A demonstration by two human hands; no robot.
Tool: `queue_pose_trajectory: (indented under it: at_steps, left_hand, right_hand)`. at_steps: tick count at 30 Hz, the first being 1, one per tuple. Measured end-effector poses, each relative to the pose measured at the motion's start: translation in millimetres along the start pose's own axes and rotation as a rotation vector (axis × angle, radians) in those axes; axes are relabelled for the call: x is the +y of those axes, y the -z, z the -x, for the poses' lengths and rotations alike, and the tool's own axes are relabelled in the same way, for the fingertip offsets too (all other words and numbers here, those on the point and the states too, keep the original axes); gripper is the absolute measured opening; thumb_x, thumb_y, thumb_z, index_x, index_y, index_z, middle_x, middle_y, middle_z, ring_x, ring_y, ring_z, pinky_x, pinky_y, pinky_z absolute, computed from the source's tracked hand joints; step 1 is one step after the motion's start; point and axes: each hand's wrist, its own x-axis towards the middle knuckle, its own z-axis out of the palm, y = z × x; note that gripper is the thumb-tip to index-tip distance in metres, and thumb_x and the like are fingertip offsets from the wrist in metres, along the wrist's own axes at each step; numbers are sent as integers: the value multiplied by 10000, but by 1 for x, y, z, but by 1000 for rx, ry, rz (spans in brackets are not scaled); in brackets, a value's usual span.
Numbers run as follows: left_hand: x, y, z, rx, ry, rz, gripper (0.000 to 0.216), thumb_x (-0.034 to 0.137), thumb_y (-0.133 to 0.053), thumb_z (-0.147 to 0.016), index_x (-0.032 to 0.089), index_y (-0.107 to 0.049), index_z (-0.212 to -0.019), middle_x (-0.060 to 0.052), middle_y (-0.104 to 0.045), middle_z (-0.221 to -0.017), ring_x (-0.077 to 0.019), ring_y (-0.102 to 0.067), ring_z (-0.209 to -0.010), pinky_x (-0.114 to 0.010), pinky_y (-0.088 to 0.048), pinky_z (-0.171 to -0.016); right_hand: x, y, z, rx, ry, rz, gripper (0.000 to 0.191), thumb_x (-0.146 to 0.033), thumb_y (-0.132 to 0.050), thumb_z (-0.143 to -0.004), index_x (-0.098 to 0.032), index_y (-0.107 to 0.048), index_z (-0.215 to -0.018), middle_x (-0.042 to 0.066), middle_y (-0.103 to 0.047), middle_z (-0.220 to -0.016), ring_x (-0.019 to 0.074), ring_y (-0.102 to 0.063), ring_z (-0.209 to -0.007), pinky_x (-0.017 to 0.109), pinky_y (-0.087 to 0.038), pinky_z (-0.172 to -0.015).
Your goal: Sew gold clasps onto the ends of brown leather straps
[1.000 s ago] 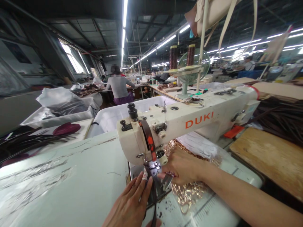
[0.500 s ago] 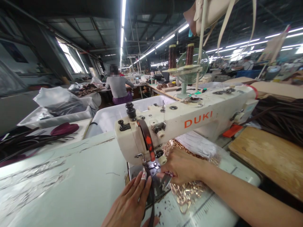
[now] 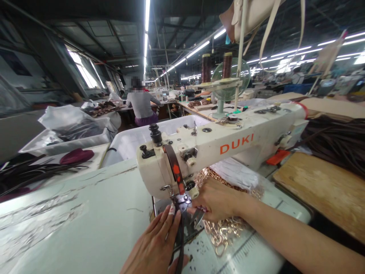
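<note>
A dark brown strap (image 3: 179, 247) runs under the presser foot of the sewing machine (image 3: 182, 160). My left hand (image 3: 155, 239) lies with fingers stretched out along the strap's left side, fingertips close to the foot. One of its fingers has a white wrap (image 3: 172, 209), and its thumb lies partly hidden beneath the strap. Just right of the needle area, my right hand (image 3: 215, 199) is closed around a grey metal bladed tool (image 3: 197, 217), whose handle is mostly covered. Where the strap meets the needle is partly hidden by the fingers and foot.
A clear bag of gold-coloured chains and clasps (image 3: 221, 234) lies under the machine arm. Behind stands a white bin (image 3: 128, 139). Dark straps (image 3: 327, 140) are piled at right beside a wooden board (image 3: 319, 186). Thread spools (image 3: 227, 66) stand above; another person (image 3: 142, 104) sits further back.
The whole view has shifted slightly. Both hands keep nearly the same places beside the presser foot, and the strap shows no clear movement.
</note>
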Motion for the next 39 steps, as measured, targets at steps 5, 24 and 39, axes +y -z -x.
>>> queue_pose_trajectory:
  at_steps: [5, 24, 39]
  left_hand:
    - [0, -4, 2, 9, 50, 67, 609, 441, -547, -803, 48, -515, -1267, -193, -550, -1259, -281, -564, -1131, -309, -525, -893]
    - [0, 0, 1, 45, -12, -24, 605, 419, -581, -755, 29, -537, -1215, -189, -592, -1207, -279, -603, -1074, -293, -555, -836]
    - [3, -6, 7, 60, 46, 136, 661, 474, -618, -763, 86, -488, -1283, -156, -578, -1250, -267, -571, -1128, -287, -517, -903]
  right_hand:
    - [0, 0, 1, -4, 7, -12, 319, -373, -461, -876, -196, -604, -653, 2, -616, -558, 107, -479, -490, 264, -225, -517]
    - [2, -2, 1, 11, 10, -31, 324, -363, -466, -872, -188, -612, -641, 5, -610, -553, 103, -467, -476, 267, -213, -513]
    - [1, -1, 1, -22, 11, 10, 325, -363, -470, -879, -182, -634, -665, 19, -627, -566, 123, -517, -501, 279, -227, -520]
